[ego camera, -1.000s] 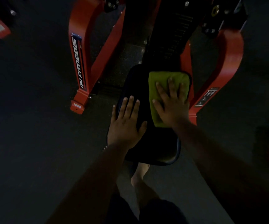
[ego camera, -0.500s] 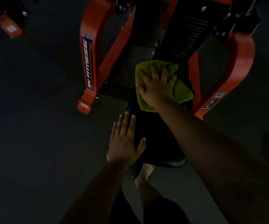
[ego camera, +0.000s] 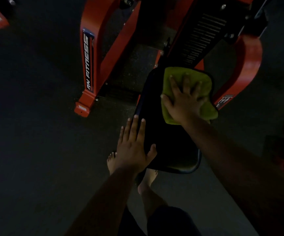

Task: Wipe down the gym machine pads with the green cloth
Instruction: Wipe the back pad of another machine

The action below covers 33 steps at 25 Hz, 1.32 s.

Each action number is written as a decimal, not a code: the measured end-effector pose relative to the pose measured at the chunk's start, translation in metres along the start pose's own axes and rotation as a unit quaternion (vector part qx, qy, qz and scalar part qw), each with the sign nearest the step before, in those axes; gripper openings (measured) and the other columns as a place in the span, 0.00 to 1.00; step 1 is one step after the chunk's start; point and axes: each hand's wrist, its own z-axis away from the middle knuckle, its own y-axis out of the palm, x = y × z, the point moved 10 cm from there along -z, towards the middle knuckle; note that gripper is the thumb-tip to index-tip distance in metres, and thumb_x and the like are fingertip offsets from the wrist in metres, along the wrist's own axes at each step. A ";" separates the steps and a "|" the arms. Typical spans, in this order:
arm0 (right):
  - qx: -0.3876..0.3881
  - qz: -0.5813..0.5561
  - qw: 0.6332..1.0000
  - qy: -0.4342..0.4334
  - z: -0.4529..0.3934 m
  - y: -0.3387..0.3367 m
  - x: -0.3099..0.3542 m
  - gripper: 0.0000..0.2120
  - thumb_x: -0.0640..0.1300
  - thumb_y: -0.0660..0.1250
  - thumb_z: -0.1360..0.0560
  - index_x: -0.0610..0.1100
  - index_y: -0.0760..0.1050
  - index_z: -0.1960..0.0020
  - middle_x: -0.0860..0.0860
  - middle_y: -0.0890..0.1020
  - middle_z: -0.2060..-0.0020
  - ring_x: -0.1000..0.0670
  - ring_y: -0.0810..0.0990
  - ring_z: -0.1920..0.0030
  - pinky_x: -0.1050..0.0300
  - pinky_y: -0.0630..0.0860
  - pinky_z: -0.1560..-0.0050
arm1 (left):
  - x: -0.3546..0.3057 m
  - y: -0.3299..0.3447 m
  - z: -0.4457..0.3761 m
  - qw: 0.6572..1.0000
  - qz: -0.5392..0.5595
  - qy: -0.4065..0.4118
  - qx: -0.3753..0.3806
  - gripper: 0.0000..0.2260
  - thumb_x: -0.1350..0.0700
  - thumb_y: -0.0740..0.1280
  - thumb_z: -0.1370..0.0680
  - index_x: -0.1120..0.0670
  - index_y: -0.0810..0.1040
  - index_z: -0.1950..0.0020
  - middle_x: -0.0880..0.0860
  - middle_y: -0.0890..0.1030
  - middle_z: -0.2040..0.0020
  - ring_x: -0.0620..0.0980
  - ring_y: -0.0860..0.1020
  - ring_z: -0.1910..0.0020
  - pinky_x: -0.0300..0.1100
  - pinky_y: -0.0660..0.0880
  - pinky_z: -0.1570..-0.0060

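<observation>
A black seat pad (ego camera: 168,142) of a red gym machine lies in the middle of the view. The green cloth (ego camera: 206,82) is spread over the pad's far right corner. My right hand (ego camera: 183,99) presses flat on the cloth with its fingers spread. My left hand (ego camera: 132,145) rests open on the pad's near left edge, fingers straight and thumb on the pad's top. Part of the cloth is hidden under my right hand.
The red frame has a left leg (ego camera: 88,65) marked "RN FITNESS" and a curved right arm (ego camera: 247,65). A black ribbed back section (ego camera: 200,41) rises behind the pad. My bare feet (ego camera: 148,178) stand on the dark rubber floor (ego camera: 35,133) below the seat.
My right hand has slid the cloth from the pad's far left part to its far right corner. My left hand has stayed on the pad's left edge.
</observation>
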 end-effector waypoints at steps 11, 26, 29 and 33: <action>0.015 -0.003 0.995 -0.095 0.155 0.035 -0.022 0.30 0.69 0.45 0.21 0.68 0.44 0.21 0.57 0.45 0.18 0.42 0.46 0.19 0.23 0.55 0.31 | -0.005 -0.004 0.003 1.000 0.006 0.015 0.001 0.37 0.37 0.57 0.21 0.55 0.54 0.17 0.56 0.52 0.17 0.55 0.48 0.17 0.60 0.54 0.22; 0.003 0.025 0.993 -0.112 0.061 0.021 0.070 0.37 0.78 0.43 0.27 0.67 0.44 0.21 0.50 0.44 0.18 0.33 0.39 0.20 0.18 0.42 0.32 | 0.038 0.008 0.060 0.997 0.015 0.032 0.064 0.34 0.35 0.46 0.17 0.53 0.43 0.18 0.50 0.44 0.17 0.45 0.42 0.18 0.50 0.47 0.21; -0.024 0.026 0.985 -0.170 0.136 0.031 0.064 0.36 0.76 0.47 0.25 0.65 0.48 0.20 0.50 0.49 0.18 0.36 0.46 0.19 0.20 0.47 0.30 | 0.041 0.002 0.057 0.992 0.031 0.050 0.108 0.33 0.40 0.49 0.19 0.53 0.44 0.18 0.48 0.44 0.18 0.43 0.42 0.19 0.50 0.48 0.20; -0.029 0.052 0.984 -0.166 0.207 0.050 -0.012 0.42 0.78 0.54 0.29 0.66 0.47 0.20 0.50 0.51 0.18 0.36 0.48 0.19 0.21 0.55 0.31 | 0.030 -0.009 0.050 0.989 -0.007 0.077 0.129 0.33 0.42 0.47 0.20 0.54 0.46 0.17 0.49 0.42 0.18 0.47 0.44 0.19 0.51 0.48 0.20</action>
